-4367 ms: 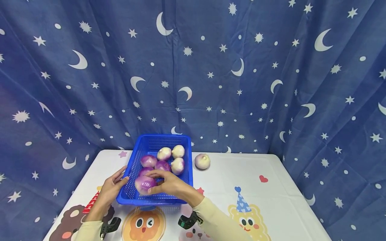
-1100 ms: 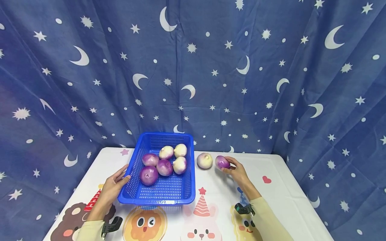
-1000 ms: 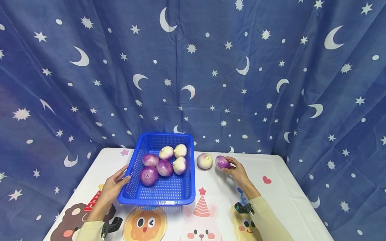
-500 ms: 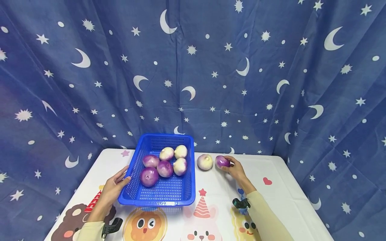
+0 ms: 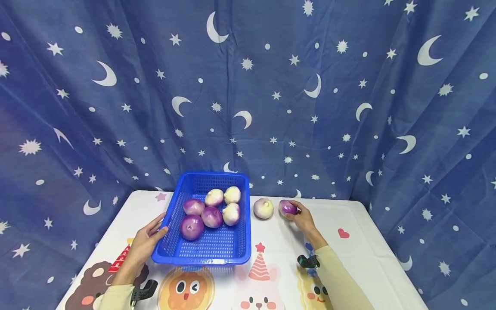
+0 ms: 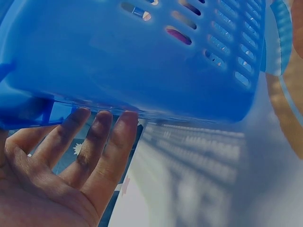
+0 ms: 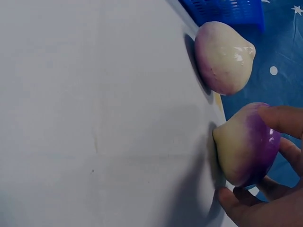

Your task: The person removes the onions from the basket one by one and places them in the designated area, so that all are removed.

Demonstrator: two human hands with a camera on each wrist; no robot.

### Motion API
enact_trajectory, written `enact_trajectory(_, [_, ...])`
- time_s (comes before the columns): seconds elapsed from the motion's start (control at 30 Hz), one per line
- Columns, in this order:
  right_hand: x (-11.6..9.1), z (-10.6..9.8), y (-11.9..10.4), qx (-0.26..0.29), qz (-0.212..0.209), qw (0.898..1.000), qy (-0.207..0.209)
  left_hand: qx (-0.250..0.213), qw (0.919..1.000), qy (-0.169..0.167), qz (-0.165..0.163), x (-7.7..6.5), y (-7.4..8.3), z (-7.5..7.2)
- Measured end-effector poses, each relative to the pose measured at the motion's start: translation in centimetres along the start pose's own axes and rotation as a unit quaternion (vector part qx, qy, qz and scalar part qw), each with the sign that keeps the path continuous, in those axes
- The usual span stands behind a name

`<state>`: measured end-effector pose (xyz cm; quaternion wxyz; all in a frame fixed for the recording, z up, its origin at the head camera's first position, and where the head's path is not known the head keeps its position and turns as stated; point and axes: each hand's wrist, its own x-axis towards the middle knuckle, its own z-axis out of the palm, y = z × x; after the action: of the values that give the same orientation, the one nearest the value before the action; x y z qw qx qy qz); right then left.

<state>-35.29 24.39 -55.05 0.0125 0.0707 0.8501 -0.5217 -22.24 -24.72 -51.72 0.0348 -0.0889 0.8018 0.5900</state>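
Toward the table's back right, my right hand (image 5: 304, 218) grips a purple onion (image 5: 287, 208) between thumb and fingers. Its pale tip faces the white cloth in the right wrist view, where the onion (image 7: 248, 144) appears close to a second one. That paler onion (image 5: 263, 208) lies untouched between the held onion and the blue plastic basket (image 5: 201, 261). My left hand (image 5: 142, 243) holds the basket's left side, thumb at the rim and fingers outside; in the left wrist view its fingertips (image 6: 124, 124) touch the blue plastic. Several purple and white onions (image 5: 211, 217) sit inside the basket.
A white tablecloth (image 5: 325, 232) printed with cartoon figures covers the table. Behind it and at both sides hangs a dark blue curtain (image 5: 271, 107) with moons and stars. Dark bands (image 5: 144, 290) circle both wrists.
Since the oldest frame, my right hand has carried the onion out of the basket to the table on the right. Lately that onion shifted slightly rightward. My left hand stays on the basket.
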Motion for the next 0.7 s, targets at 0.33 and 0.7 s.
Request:
enact_trajectory(0.33, [-0.3, -1.1, 0.1, 0.012, 0.002, 1.000, -0.004, 0.003, 1.0000, -0.002, 0.001, 0.0, 0.2, 0.0])
enact_trajectory(0.7, [-1.4, -2.5, -1.8, 0.037, -0.021, 0.999, 0.026, 0.007, 1.0000, 0.005, 0.003, 0.0, 0.1, -0.1])
